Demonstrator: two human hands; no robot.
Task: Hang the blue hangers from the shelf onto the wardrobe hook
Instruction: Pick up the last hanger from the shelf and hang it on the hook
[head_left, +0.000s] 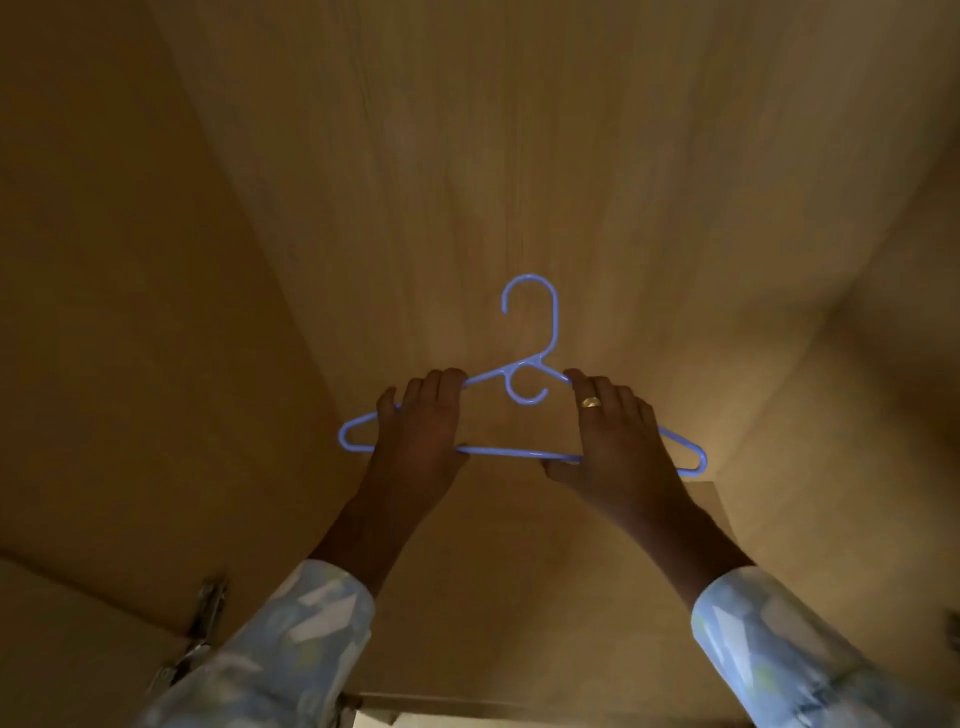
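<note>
One blue plastic hanger (530, 332) is held upright inside a dim wooden wardrobe, its hook pointing up and free of any support. My left hand (423, 428) grips the hanger's left shoulder and bottom bar. My right hand (618, 436), with a gold ring on one finger, grips the right shoulder and bottom bar. Both sleeves are pale blue and patterned. No wardrobe hook or rail is visible, and no other hangers are in view.
The wardrobe's back panel (519, 156) fills the upper view, with side walls left (130, 312) and right (857, 338). A metal door hinge (208, 613) sits at the lower left. A shelf's front edge (519, 701) runs below my arms.
</note>
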